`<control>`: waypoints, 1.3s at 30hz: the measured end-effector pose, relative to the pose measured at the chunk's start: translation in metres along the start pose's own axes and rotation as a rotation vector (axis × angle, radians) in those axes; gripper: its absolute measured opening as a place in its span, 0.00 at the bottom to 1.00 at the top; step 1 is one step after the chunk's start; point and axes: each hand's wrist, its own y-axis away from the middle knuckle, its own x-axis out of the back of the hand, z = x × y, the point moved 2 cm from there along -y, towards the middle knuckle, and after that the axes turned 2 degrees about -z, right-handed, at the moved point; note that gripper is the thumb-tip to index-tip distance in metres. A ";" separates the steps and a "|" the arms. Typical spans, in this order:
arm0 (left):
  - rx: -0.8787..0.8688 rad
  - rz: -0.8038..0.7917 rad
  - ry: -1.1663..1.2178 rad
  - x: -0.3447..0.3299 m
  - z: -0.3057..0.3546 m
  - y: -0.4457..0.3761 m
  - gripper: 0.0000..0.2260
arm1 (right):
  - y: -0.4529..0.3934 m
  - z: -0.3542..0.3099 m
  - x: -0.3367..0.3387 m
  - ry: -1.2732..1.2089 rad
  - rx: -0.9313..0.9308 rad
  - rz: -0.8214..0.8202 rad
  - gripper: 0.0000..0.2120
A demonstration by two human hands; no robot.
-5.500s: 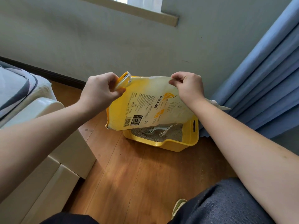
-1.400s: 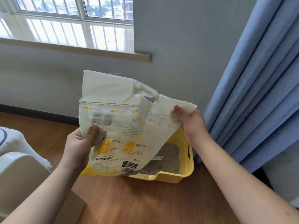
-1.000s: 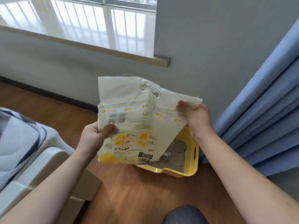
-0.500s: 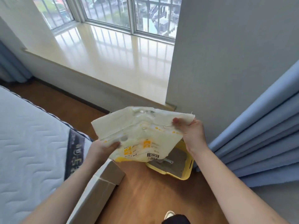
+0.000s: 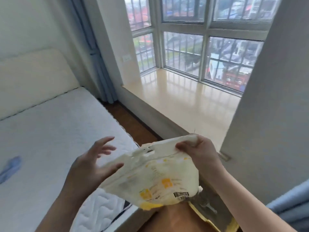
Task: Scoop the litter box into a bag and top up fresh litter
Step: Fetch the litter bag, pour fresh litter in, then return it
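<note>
The head view showed the right hand (image 5: 199, 153) pinching the top edge of the litter bag (image 5: 155, 178), which hung above the yellow litter box (image 5: 215, 220). The left hand (image 5: 90, 166), fingers spread wide, held nothing beside the bag.

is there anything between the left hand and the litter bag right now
Nothing visible. The left hand is open, fingers spread right beside the litter bag, which the right hand pinches at its top corner.

Litter bag (image 5: 155, 174): cream and yellow, flattened, tilted in mid-air; yellow litter box (image 5: 215, 220) directly below its lower edge.
</note>
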 end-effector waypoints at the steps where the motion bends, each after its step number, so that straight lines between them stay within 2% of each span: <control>1: -0.048 -0.012 -0.131 0.012 0.003 0.006 0.37 | 0.005 -0.009 -0.014 -0.012 0.011 -0.032 0.06; 3: -0.033 -0.073 -0.303 0.031 -0.001 0.025 0.34 | 0.016 -0.020 -0.043 -0.036 0.023 -0.096 0.05; 6: 0.085 -0.085 -0.428 0.061 -0.021 0.061 0.16 | 0.039 -0.032 -0.092 -0.082 0.017 -0.175 0.07; 10: -0.008 0.177 -0.496 0.106 -0.058 0.124 0.17 | 0.074 -0.039 -0.163 -0.070 0.022 -0.298 0.03; 14: -0.021 0.286 -0.492 0.155 -0.097 0.190 0.22 | 0.105 -0.039 -0.235 0.066 0.040 -0.442 0.02; 17: 0.029 0.311 -0.492 0.191 -0.121 0.236 0.10 | 0.128 -0.038 -0.292 0.160 0.062 -0.517 0.04; 19: 0.091 0.314 -0.489 0.211 -0.132 0.263 0.07 | 0.142 -0.040 -0.326 0.300 0.135 -0.611 0.04; 23: 0.264 0.300 -0.541 0.251 -0.169 0.327 0.08 | 0.182 -0.051 -0.418 0.634 0.447 -0.888 0.05; 26: 0.421 0.288 -0.602 0.272 -0.194 0.367 0.12 | 0.215 -0.055 -0.487 0.894 0.813 -1.116 0.08; 29: 0.529 0.343 -0.650 0.292 -0.207 0.403 0.13 | 0.248 -0.050 -0.548 1.059 1.228 -1.203 0.18; 31: 0.615 0.372 -0.706 0.305 -0.213 0.425 0.09 | 0.266 -0.041 -0.582 1.045 1.491 -1.207 0.22; 33: 0.697 0.391 -0.752 0.317 -0.219 0.444 0.07 | 0.279 -0.032 -0.612 0.987 1.644 -1.202 0.23; 39: 0.878 0.454 -0.860 0.338 -0.235 0.490 0.10 | 0.313 -0.011 -0.693 0.627 1.801 -1.194 0.17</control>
